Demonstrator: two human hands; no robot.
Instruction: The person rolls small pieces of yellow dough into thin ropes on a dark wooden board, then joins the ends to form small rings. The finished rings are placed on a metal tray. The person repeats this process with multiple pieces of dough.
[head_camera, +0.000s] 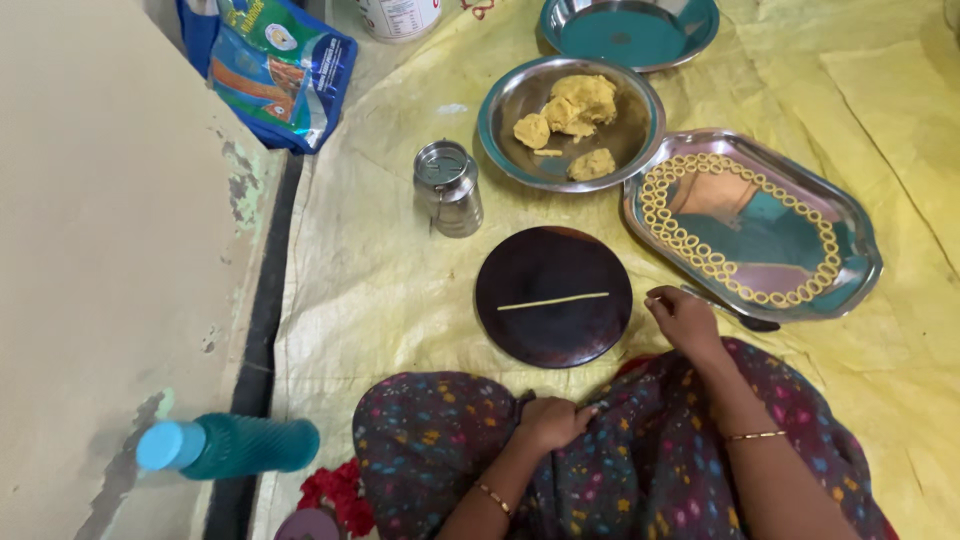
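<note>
- Right hand sits at the right edge of the dark round board, fingers loosely curled together and clamped on nothing that I can see; a dark-handled tool lies just beyond it, against the tray's near rim.
- Left hand rests on the lap, closed softly on the flowered cloth, not gripping any tool.
- Between them, on the board's middle, lies a thin, straight rolled strip of dough, touching neither hand.
- To do this step well, I judge the strip wants a light pinch at one end so it does not stretch or snap, and an even thickness to match the rings.
- Beyond the board, the oblong steel tray carries small dough rings around its border; the round steel plate holds lumps of dough.
- A small steel tin stands left of the board.
- Hard to tell: the tool's working end, hidden by the hand, and the right fingertips' underside. The upper plate and white tub are cut off.
</note>
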